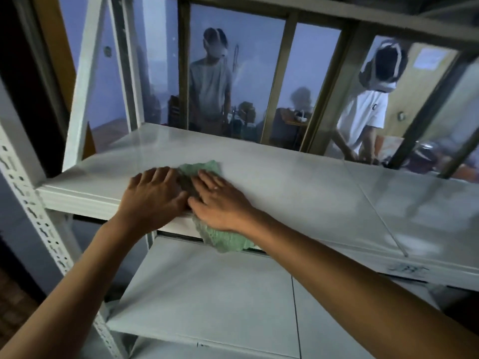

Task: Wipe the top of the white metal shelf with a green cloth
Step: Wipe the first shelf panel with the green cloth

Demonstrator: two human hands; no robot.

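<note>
Pressing green cloth (201, 169) flat, illegible scrawl (407, 269) nearby.

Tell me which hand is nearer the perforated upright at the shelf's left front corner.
Left. The left hand lies flat on the shelf at the cloth's left edge, on the upright's side. The right hand presses the cloth beside it, farther from the upright.
</note>
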